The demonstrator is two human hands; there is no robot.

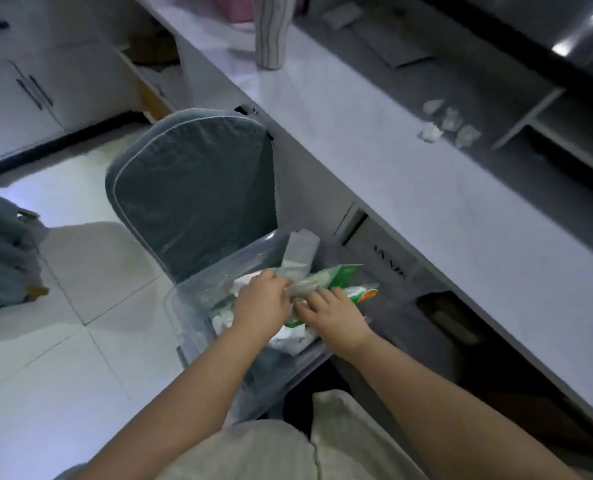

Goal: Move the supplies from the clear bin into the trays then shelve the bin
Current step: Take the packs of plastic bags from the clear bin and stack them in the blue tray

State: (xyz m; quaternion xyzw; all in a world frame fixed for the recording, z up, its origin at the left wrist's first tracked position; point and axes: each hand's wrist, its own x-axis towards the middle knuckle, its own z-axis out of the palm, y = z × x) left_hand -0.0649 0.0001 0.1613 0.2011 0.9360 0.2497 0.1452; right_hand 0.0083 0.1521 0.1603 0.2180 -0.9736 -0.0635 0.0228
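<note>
Clear plastic bin (184, 323), rectangular, walls see-through, sits low in front of the person, between the grey-blue padded chair back (191, 188) and the grey drawer front (385, 258) under the bench. Contents: loose white paper-like packets (291, 332) on the bin floor, one pale folded packet (302, 249) standing up past the far rim, and a bundle of green-and-white plastic packets (343, 273) lifted above the rim towards the bench side. Far rim of the bin touches or nearly touches the chair back; cannot tell which. Right side lies close along the drawer front. To the left, white tiled floor (80, 341) gives open room. The white-topped bench (426, 188) runs diagonally at right, mostly bare, with a striped vase (274, 29) at the far end and a few crumpled white wrappers (447, 124) near open shelf compartments (565, 133). Left hand (262, 303): fingers curled round the near end of the packet bundle, gripping it. Right hand (333, 317): fingers nearly straight and spread, laid on top of the green-and-white packets; thumb hidden beneath, so cannot tell whether it pinches them. Both hands are over the bin, just beside each other.
</note>
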